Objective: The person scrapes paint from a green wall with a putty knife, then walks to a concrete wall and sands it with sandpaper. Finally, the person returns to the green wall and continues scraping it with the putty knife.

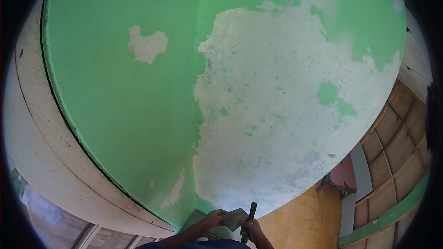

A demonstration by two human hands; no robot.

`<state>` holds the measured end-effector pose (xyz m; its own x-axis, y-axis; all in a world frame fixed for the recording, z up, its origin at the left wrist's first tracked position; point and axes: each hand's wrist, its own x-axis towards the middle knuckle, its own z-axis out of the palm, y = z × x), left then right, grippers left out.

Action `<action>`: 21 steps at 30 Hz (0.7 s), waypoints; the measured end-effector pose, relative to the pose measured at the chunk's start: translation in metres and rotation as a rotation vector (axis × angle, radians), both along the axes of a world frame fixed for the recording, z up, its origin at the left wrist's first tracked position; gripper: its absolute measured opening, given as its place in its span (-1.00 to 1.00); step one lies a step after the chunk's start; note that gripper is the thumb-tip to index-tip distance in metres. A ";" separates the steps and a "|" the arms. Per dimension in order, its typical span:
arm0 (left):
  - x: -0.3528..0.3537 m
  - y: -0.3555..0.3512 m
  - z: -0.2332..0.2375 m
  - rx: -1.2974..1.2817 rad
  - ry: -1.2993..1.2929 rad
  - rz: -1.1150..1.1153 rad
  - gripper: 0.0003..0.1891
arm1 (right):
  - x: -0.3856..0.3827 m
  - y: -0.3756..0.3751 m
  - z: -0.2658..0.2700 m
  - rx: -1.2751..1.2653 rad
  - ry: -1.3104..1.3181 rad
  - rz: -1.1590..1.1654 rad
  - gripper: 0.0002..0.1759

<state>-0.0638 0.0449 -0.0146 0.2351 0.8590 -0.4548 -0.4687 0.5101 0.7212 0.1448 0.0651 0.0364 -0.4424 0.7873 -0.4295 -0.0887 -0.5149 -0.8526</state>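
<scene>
My left hand (216, 217) is low in the view, its fingers closed on the edge of a flat, grey-green square piece (236, 219). Beside it, my right hand (252, 229) grips a dark, narrow flat-bladed tool (253, 210) that points upward. The tool overlaps the right edge of the square piece in this view. Both hands are in front of the base of a green painted wall (124, 110). A large pale patch (267, 97) without green paint covers much of the right-hand wall face, with small green flecks left in it.
A green ledge (196, 219) lies behind my left forearm. Yellow tiled floor (295, 216) stretches to the right, where a reddish bench (342, 175) stands by a brown panelled wall (392, 129). At lower left are glazed panels (55, 221) below a pale wall band (50, 143).
</scene>
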 end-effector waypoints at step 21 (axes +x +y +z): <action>-0.060 0.023 -0.011 0.125 0.212 -0.163 -0.67 | -0.051 0.014 0.005 0.042 -0.082 0.004 -0.82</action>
<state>-0.1239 0.0680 -0.0256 0.2856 0.8702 -0.4015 -0.2202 0.4673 0.8562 0.0943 0.0795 0.0419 -0.4103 0.8034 -0.4316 -0.0152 -0.4792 -0.8776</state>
